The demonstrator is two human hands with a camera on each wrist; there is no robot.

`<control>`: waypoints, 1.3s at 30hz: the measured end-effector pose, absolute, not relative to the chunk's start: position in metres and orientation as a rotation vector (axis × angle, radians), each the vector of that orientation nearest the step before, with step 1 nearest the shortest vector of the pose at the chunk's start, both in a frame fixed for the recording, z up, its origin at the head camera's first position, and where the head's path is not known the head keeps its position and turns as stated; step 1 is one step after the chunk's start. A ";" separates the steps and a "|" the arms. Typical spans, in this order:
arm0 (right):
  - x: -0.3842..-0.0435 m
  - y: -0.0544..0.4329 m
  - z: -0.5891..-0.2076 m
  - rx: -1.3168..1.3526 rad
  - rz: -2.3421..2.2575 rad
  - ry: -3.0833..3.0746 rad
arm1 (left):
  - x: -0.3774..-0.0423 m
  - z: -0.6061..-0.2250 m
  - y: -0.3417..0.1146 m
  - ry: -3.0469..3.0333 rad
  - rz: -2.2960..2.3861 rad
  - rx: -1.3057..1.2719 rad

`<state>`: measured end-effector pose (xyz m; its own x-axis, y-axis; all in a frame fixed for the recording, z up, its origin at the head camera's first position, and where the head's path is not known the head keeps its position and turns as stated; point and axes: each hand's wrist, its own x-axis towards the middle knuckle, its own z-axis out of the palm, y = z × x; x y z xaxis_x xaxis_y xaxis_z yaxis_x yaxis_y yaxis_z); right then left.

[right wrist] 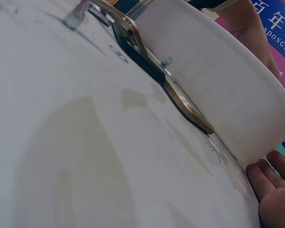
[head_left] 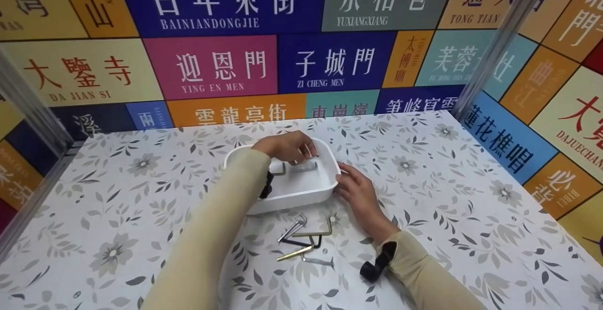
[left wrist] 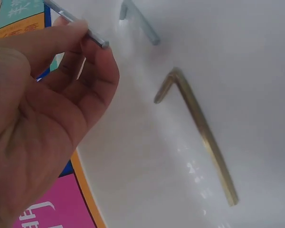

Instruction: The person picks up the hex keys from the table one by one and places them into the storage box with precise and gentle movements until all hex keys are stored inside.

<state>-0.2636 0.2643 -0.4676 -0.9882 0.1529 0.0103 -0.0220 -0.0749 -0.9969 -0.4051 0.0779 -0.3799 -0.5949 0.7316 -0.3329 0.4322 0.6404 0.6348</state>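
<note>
Where the counter spreads wide left of the white tub, there is room to move. Over the tub, toward its far rim, the left hand pinches a silver hex key between its fingers; in the left-wrist view the shaft slants, tip rightward, its other end cut off. Loose hex keys lie crossed on the tub's near side, hard to count. The right hand's relaxed fingers touch the tub's right wall.

Left fingers in a pinch
</note>
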 end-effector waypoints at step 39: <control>-0.262 0.267 -0.466 -0.150 2.182 -2.064 | -0.395 -0.369 0.081 2.495 0.459 0.903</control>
<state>-0.2623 0.2668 -0.4665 -0.9861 0.1653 0.0195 -0.0287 -0.0533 -0.9982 -0.3955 0.0814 -0.3687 -0.6875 0.6644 -0.2933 0.5166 0.7312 0.4454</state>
